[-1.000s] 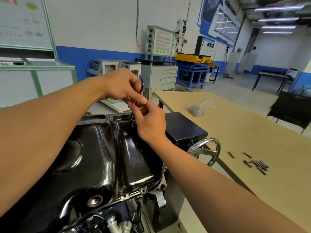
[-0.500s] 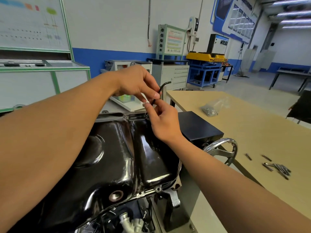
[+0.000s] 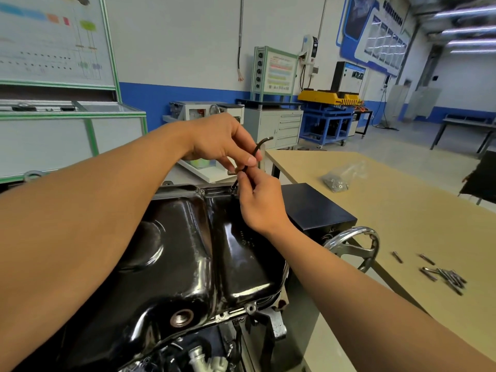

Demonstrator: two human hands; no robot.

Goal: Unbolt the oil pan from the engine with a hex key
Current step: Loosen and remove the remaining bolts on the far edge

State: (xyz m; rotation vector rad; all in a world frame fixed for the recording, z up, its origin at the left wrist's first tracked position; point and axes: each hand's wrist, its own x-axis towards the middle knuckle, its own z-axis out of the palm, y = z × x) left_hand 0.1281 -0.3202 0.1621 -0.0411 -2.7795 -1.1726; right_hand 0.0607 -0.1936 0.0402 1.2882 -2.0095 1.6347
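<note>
Both arms reach forward over the engine: the left hand pinches the hex key between thumb and forefinger just under its bend, while the right hand grips the lower shaft with its fingertips, the two hands touching. To the right stand a black box and a chrome handwheel, and a tan tabletop carries a clear bag of hardware and a cluster of loose bolts. The oil pan, glossy black with a threaded drain hole near its front edge, sits on top of the engine, and the key's tip meets its far rim.
</note>
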